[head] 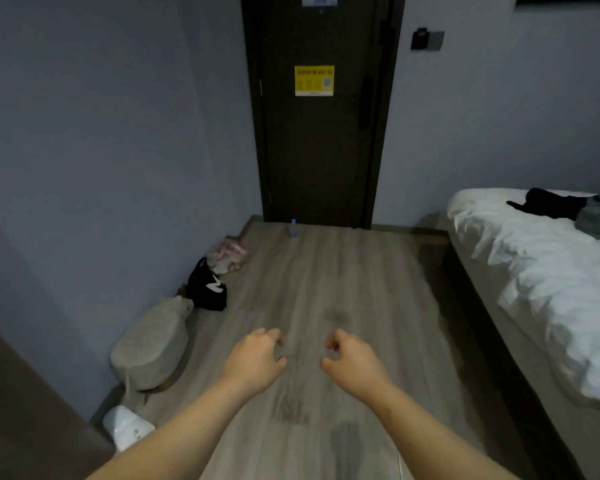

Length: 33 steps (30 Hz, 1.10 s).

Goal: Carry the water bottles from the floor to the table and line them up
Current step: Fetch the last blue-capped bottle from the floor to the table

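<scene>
One small clear water bottle (293, 229) with a blue cap stands upright on the wooden floor, far ahead by the foot of the dark door. My left hand (257, 358) and my right hand (352, 360) hang side by side over the floor in the near middle, well short of the bottle. Both have loosely curled fingers and hold nothing. No table top shows, apart from a brown surface at the lower left corner that I cannot identify.
Along the left wall lie a pink-and-white plastic bag (227, 255), a black bag (208, 287), a grey cushion-like bundle (151, 344) and a white object (125, 426). A bed (534, 268) with white bedding fills the right side. The dark door (321, 133) is closed.
</scene>
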Motion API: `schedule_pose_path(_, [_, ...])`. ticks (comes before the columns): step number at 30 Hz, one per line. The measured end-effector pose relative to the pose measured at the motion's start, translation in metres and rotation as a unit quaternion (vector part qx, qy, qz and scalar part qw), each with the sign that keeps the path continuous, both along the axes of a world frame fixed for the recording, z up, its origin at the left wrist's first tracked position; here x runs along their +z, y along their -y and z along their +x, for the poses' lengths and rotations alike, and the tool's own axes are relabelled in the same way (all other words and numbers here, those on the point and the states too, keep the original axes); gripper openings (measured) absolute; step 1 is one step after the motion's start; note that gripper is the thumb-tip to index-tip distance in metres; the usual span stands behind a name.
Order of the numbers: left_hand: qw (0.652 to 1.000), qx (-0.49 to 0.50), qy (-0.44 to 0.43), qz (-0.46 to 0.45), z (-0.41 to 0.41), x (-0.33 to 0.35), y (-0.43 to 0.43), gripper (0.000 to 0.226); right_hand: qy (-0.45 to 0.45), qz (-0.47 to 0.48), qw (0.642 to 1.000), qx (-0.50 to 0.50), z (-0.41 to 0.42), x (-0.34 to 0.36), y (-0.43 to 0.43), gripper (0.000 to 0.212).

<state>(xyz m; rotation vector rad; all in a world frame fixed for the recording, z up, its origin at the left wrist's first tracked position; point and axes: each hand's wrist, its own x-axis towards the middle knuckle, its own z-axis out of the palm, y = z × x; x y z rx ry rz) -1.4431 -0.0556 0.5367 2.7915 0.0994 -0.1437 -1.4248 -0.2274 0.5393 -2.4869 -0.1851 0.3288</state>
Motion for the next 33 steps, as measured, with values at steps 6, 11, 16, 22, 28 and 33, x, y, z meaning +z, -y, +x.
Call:
schedule_pose_path(6, [0.999, 0.012, -0.039, -0.025, 0.114, -0.032, -0.026, 0.033, -0.040, -0.013, 0.999, 0.010, 0.113, -0.030, -0.023, 0.033])
schedule_pose_path(11, [0.998, 0.026, -0.040, -0.046, 0.239, -0.045, -0.072, 0.034, -0.060, -0.016, 0.998, 0.022, 0.243, -0.047, -0.066, 0.031])
schedule_pose_path(16, [0.997, 0.033, -0.058, -0.034, 0.360, -0.045, -0.119, 0.031, -0.077, -0.025, 0.996, 0.021, 0.365, -0.051, -0.115, 0.030])
schedule_pose_path(22, [0.996, 0.007, -0.087, -0.020, 0.485, -0.050, -0.145, 0.031, -0.092, -0.007, 0.996, 0.012, 0.481, -0.056, -0.136, 0.026])
schedule_pose_path(28, [0.995, 0.002, -0.094, -0.022, 0.629, -0.053, -0.149, 0.028, -0.104, -0.031, 0.994, 0.030, 0.622, -0.066, -0.132, 0.033])
schedule_pose_path(33, [0.996, 0.017, -0.089, -0.003, 0.766, -0.042, -0.134, 0.025, -0.095, -0.052, 0.993, 0.052, 0.774, -0.063, -0.121, 0.035])
